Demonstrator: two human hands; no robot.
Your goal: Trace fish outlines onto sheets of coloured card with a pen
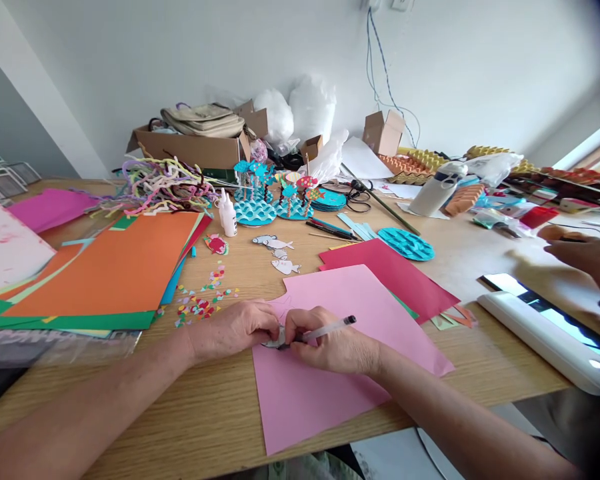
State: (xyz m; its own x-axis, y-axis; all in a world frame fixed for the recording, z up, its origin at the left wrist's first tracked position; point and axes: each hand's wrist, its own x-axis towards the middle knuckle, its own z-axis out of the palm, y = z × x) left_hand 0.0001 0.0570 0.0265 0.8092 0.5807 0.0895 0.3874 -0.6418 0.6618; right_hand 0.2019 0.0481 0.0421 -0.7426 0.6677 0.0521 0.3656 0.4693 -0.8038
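Observation:
My right hand (pixel 330 343) is closed around a pen (pixel 336 327) with a clear barrel and dark end cap, its tip lowered to a pink sheet of paper (pixel 340 407). Opposite it, my left hand (pixel 247 327) presses a small whitish paper cutout (pixel 279 337) onto the sheet near its left edge, fingers bent together. Both hands partly cover the cutout, so its full shape is hidden. Faint pencil-like lines show on the pink paper just above my fingers. Beyond the sheet lie several white fish cutouts (pixel 285 267) and a red-and-green paper fish (pixel 216 245).
Coloured paper sheets (pixel 110 267) are stacked at left, beside scattered paper bits (pixel 200 307). White glue bottles (pixel 228 217) stand near blue wavy decorations (pixel 255 212). Red paper (pixel 390 273) lies under the pink sheet. At right are a white lamp-like device (pixel 545 340) and another person's hand (pixel 580 253).

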